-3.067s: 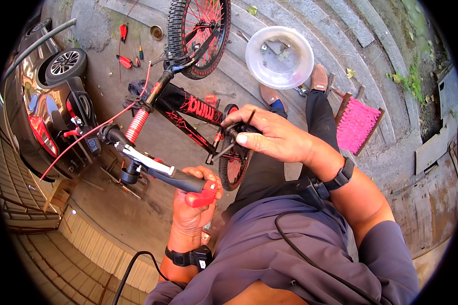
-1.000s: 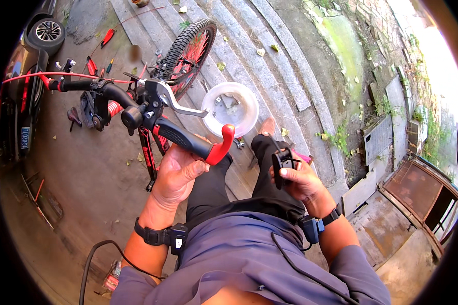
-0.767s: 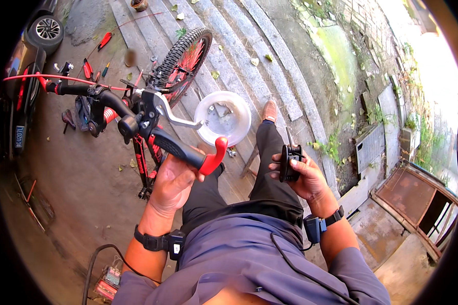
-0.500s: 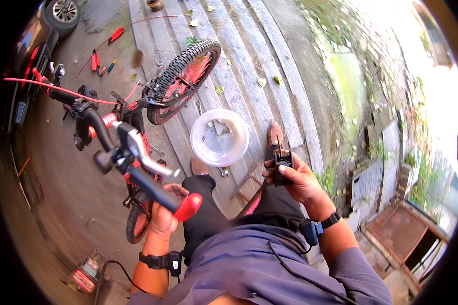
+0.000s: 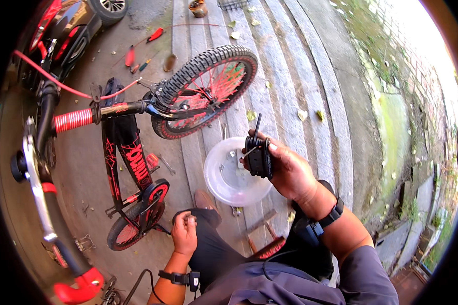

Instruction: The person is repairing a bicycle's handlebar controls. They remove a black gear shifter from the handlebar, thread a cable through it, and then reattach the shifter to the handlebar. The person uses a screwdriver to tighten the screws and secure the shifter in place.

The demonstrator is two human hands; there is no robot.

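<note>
My right hand [image 5: 294, 172] grips a black folding hex-key multi-tool [image 5: 258, 158] above a clear plastic tub. One dark key sticks up from the tool, and a thinner silvery one juts out sideways. My left hand [image 5: 184, 235] is closed beside my left thigh, its fingers curled; whatever it may hold is hidden. A black and red bicycle [image 5: 130, 147] stands on my left, apart from both hands. Its handlebar [image 5: 41, 198], with a silver brake lever and a red grip end [image 5: 81, 287], runs down the left side. The knobbly front tyre [image 5: 174, 87] lies farther ahead.
The tub [image 5: 211, 186] holds small metal parts and stands on stone slabs before my feet. A wrench [image 5: 167, 164] lies by the bicycle frame. Red-handled tools [image 5: 130, 57] are farther off, near a parked car [image 5: 81, 30] and a rusty can [image 5: 198, 8].
My left hand has left the handlebar grip and closed. My right hand has lifted the multi-tool forward over the tub's edge. The handlebar has swung left, and the view has shifted.
</note>
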